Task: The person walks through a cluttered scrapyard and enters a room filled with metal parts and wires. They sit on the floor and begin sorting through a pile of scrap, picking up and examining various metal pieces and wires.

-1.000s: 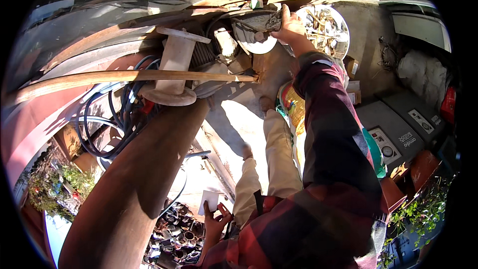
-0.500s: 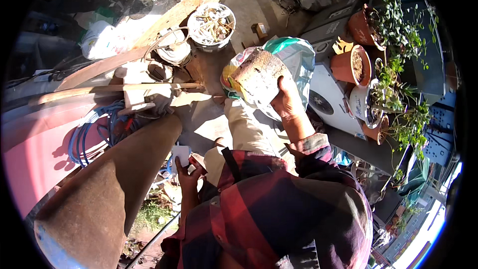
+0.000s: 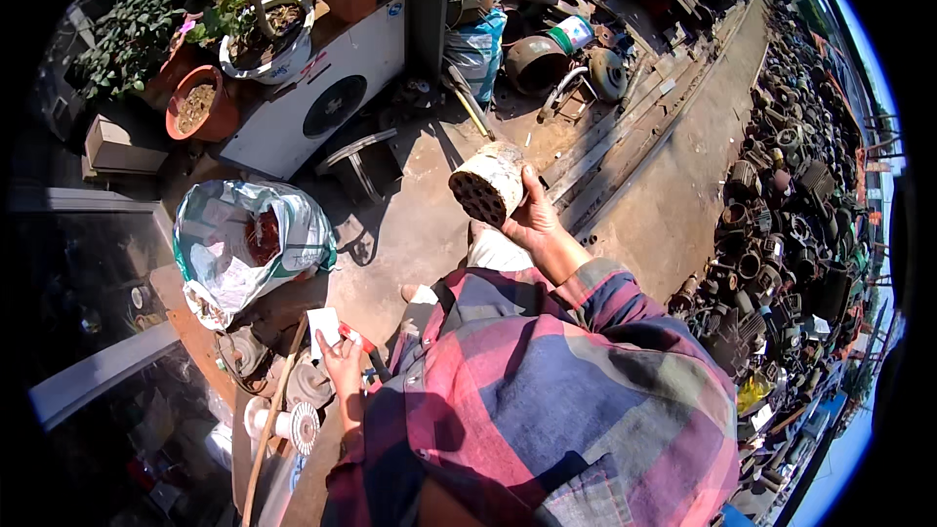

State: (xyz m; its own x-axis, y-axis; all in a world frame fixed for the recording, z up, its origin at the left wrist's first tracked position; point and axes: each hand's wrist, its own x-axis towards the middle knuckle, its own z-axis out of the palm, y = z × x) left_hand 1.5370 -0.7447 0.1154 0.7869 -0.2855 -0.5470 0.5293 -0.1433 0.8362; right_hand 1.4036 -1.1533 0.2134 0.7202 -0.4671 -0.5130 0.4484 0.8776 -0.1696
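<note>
While the right hand (image 3: 535, 224) grips a dusty, slotted metal cylinder (image 3: 488, 182) raised over bare concrete ground (image 3: 410, 224), the left hand (image 3: 342, 361) pinches a white-and-red utility knife (image 3: 337, 327). Crinkled plastic sack (image 3: 244, 244) lies near, left.

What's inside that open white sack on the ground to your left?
The open white sack shows a clump of reddish-brown, coppery pieces near its mouth. The crumpled sack wall covers everything deeper, so how full it is cannot be told. Neither hand touches it.
</note>
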